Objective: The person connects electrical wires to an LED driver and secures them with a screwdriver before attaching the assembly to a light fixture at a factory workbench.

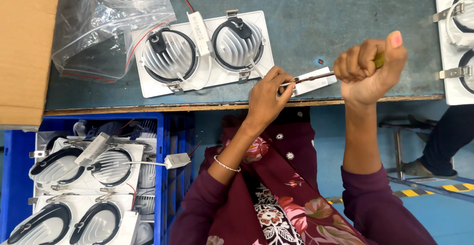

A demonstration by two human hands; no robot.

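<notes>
Looking down from the head camera, the person is working at the near edge of a worn green-topped bench. The right hand is wrapping a full fist around the yellow-green handle of a slim screwdriver, thumb lying along the top, so this grip is closed tight on the tool. Its dark shaft is running leftward to a small white rectangular driver box lying flat just inside the bench edge. The left hand is pinching at the box's near end, fingertips closed around the spot where the screwdriver tip is meeting it; whether a wire is caught between those fingers I cannot tell.

Judging by this, a terminal screw on the box is being turned, and the next move is probably calling for steady pressure along the shaft while the left hand is keeping the box from sliding.

Just behind the hands, a white twin-lamp downlight fitting with two ribbed round heat sinks is lying face down, with a crumpled clear plastic bag beside it. Below the bench, a blue plastic crate is holding more of the same fittings.
</notes>
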